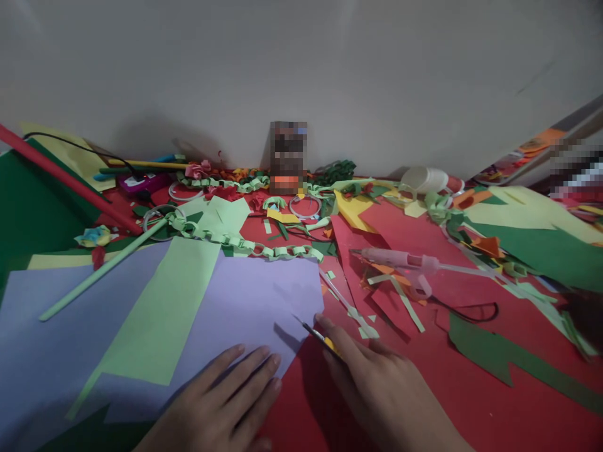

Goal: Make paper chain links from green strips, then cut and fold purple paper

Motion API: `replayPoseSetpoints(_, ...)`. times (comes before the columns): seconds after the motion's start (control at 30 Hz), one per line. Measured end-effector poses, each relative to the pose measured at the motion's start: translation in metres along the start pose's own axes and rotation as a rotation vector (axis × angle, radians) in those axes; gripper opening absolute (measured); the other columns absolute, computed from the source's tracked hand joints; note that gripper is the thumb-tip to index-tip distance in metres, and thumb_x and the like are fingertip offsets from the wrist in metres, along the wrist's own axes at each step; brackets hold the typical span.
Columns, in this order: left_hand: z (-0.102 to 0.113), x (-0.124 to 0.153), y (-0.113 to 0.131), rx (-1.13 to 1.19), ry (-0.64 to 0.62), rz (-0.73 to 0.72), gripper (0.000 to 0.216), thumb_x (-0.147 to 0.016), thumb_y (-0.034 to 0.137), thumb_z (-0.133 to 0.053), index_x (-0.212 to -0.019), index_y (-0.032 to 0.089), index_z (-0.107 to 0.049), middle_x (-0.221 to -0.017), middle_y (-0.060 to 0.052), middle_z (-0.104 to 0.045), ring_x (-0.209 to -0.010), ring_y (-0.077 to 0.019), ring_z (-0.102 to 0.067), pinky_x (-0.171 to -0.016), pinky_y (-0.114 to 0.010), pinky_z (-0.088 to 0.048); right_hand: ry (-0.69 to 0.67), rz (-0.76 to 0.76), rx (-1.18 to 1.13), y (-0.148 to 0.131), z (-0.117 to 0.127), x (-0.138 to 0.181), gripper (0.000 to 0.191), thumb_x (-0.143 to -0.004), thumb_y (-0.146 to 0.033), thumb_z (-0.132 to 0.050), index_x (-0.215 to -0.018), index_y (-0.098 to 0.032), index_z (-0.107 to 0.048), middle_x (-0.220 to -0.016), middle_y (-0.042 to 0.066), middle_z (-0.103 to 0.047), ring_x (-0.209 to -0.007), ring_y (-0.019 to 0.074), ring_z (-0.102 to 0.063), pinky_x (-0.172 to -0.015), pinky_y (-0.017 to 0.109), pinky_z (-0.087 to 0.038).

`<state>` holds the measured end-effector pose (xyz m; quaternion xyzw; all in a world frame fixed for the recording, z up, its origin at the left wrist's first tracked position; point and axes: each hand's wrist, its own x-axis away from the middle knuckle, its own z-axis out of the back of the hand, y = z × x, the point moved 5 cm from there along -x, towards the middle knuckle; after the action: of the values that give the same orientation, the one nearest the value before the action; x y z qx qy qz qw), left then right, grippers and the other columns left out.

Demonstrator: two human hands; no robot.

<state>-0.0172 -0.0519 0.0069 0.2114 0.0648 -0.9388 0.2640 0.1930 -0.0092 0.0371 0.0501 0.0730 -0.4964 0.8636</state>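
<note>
Loosely spread, the left hand [223, 402] rests on lavender paper [264, 289]; the right hand [372, 376] clamps a cutter [321, 339].

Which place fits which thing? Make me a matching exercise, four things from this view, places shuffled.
1. Flat lavender paper sheet
2. Slim black-and-yellow craft knife
3. Pink plastic glue gun
4. Thin pale-green paper rod

A. Lying on red paper
B. Beneath the left hand
C. Aslant on the left
D. Held in the right hand

Pairs: 1-B, 2-D, 3-A, 4-C
</note>
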Motion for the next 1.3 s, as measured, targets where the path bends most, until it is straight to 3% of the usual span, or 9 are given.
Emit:
replayPoseSetpoints(0.27,0.011,0.002,-0.002,0.171,0.077,0.077,0.022,-0.105,0.025,-0.053,-0.104,0.02,-0.075,-0.117,0.003,-0.078,-0.114,-0.0162,-0.067,-0.112,-0.034,-0.046,-0.033,-0.067,-0.084,0.009,-0.005,0.0,0.034,-0.107,-0.024,-0.035,-0.132,-0.018,-0.058,-0.064,0.001,-0.074,-0.05,0.0226,-0.071,-0.043,0.027,-0.044)
replayPoseSetpoints(0.5,0.001,-0.01,-0.016,0.066,0.028,0.212,0.03,-0.102,0.022,-0.053,-0.126,0.013,-0.068,-0.113,-0.005,-0.076,-0.103,-0.0206,-0.068,-0.098,-0.037,-0.052,-0.202,-0.148,-0.412,0.031,0.026,-0.021,0.025,-0.108,-0.03,-0.04,-0.12,-0.028,-0.063,-0.089,0.002,-0.078,-0.069,0.0204,-0.074,-0.056,0.027,-0.052)
replayPoseSetpoints(0.7,-0.005,-0.008,-0.022,0.064,-0.035,0.271,0.036,-0.1,0.036,-0.057,-0.129,0.018,-0.067,-0.147,-0.007,-0.063,-0.138,-0.0253,-0.052,-0.116,-0.041,-0.035,-0.282,0.153,-0.261,0.017,0.019,-0.061,0.021,-0.107,-0.021,-0.045,-0.112,-0.026,-0.064,-0.093,0.001,-0.075,-0.076,0.02,-0.072,-0.067,0.031,-0.05)
replayPoseSetpoints(0.8,-0.009,-0.005,-0.023,0.038,-0.009,0.294,0.044,-0.099,0.039,-0.057,-0.136,0.017,-0.064,-0.142,-0.006,-0.066,-0.135,-0.0237,-0.054,-0.117,-0.039,-0.033,-0.245,0.335,-0.152,0.005,0.0,-0.069,0.054,-0.096,-0.005,-0.052,-0.146,-0.025,-0.049,-0.099,0.001,-0.074,-0.072,0.0188,-0.071,-0.069,0.032,-0.05)
replayPoseSetpoints(0.87,-0.011,-0.003,-0.024,0.04,0.008,0.305,0.045,-0.098,0.041,-0.058,-0.136,0.017,-0.065,-0.138,-0.007,-0.069,-0.133,-0.0237,-0.056,-0.117,-0.038,-0.033,-0.235,0.39,-0.137,0.002,-0.009,-0.07,0.071,-0.09,0.002,-0.053,-0.155,-0.023,-0.037,-0.101,0.001,-0.074,-0.07,0.0176,-0.07,-0.068,0.032,-0.049)
replayPoseSetpoints(0.93,-0.012,-0.003,-0.024,0.039,0.02,0.297,0.043,-0.097,0.039,-0.058,-0.133,0.017,-0.067,-0.136,-0.008,-0.07,-0.131,-0.0239,-0.057,-0.117,-0.039,-0.033,-0.247,0.372,-0.158,0.005,-0.013,-0.071,0.065,-0.088,0.003,-0.053,-0.149,-0.02,-0.043,-0.099,0.001,-0.074,-0.07,0.0168,-0.069,-0.066,0.03,-0.047)
replayPoseSetpoints(1.0,-0.012,-0.003,-0.024,0.027,0.032,0.287,0.041,-0.098,0.037,-0.057,-0.131,0.016,-0.068,-0.136,-0.008,-0.07,-0.129,-0.0238,-0.058,-0.118,-0.039,-0.032,-0.279,0.355,-0.177,0.009,-0.013,-0.073,0.045,-0.09,0.001,-0.054,-0.13,-0.02,-0.056,-0.091,0.0,-0.073,-0.068,0.0163,-0.067,-0.063,0.029,-0.043)
replayPoseSetpoints(1.1,-0.013,-0.004,-0.025,0.001,0.036,0.274,0.041,-0.098,0.038,-0.056,-0.13,0.017,-0.068,-0.135,-0.007,-0.07,-0.129,-0.0239,-0.058,-0.12,-0.04,-0.029,-0.288,0.432,-0.163,0.01,-0.012,-0.075,0.027,-0.094,-0.001,-0.052,-0.109,-0.021,-0.06,-0.081,-0.003,-0.067,-0.063,0.016,-0.06,-0.061,0.031,-0.037)
replayPoseSetpoints(1.3,-0.013,-0.005,-0.027,0.002,0.04,0.258,0.039,-0.099,0.039,-0.055,-0.128,0.017,-0.07,-0.132,-0.007,-0.072,-0.127,-0.0244,-0.058,-0.122,-0.04,-0.027,-0.23,0.504,-0.143,0.012,-0.015,-0.079,0.028,-0.094,-0.001,-0.049,-0.112,-0.02,-0.058,-0.079,-0.002,-0.067,-0.059,0.0168,-0.055,-0.062,0.032,-0.033)
